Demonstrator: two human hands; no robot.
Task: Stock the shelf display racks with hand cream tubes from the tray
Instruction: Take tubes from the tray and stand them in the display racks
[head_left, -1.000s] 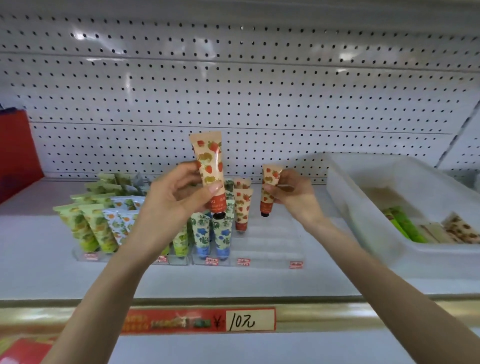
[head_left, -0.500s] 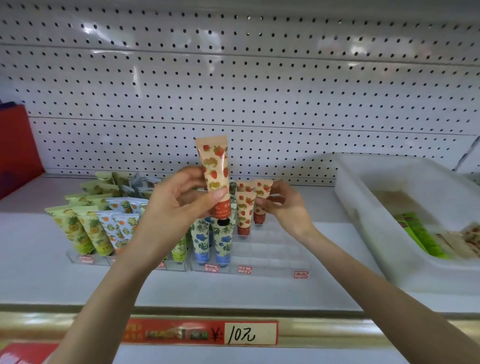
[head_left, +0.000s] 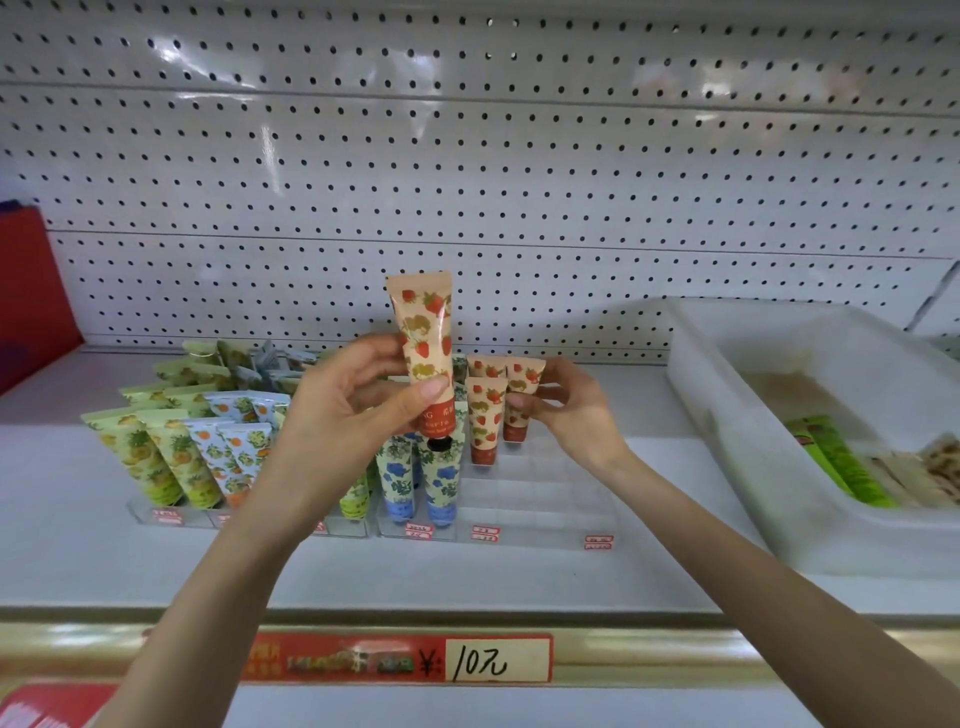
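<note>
Strawberry tube (head_left: 423, 338), cap down, is gripped by the left hand (head_left: 353, 410) above the clear rack (head_left: 540, 499). At its 3 o'clock, the right hand (head_left: 566, 405) pinches a second tube (head_left: 522, 387) upright beside racked tubes (head_left: 485, 415); tray (head_left: 727, 441) farther toward 3 o'clock.

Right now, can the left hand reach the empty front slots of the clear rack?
Probably yes. The left hand holds its strawberry tube just above the blue-flower tubes, beside those open slots; nothing covers them. The right hand, pinching a second tube, is busy farther back.
</note>
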